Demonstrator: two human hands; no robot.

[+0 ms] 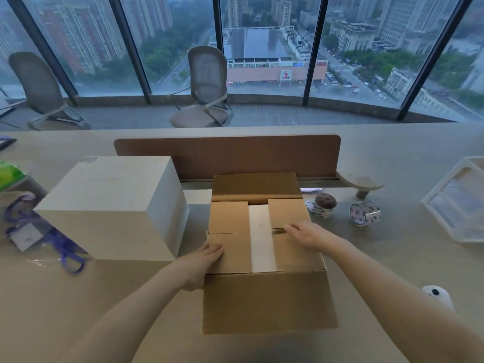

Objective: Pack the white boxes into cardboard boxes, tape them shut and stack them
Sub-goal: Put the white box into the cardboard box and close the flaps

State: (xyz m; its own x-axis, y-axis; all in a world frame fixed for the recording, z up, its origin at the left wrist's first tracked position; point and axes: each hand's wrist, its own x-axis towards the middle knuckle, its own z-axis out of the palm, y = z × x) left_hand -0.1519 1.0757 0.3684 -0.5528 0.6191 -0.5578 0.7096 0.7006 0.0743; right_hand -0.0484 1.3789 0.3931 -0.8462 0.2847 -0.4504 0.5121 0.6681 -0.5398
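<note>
A brown cardboard box stands on the desk in front of me. Its two side flaps are folded inward, and a strip of a white box shows through the gap between them. The far flap still stands up. My left hand lies flat on the left flap near its front corner. My right hand presses flat on the right flap, fingers pointing at the gap. A large white box sits on the desk just left of the cardboard box.
Two rolls of tape lie right of the cardboard box. A white tray sits at the far right, purple scissors and a green packet at the left. A brown divider panel runs behind the boxes.
</note>
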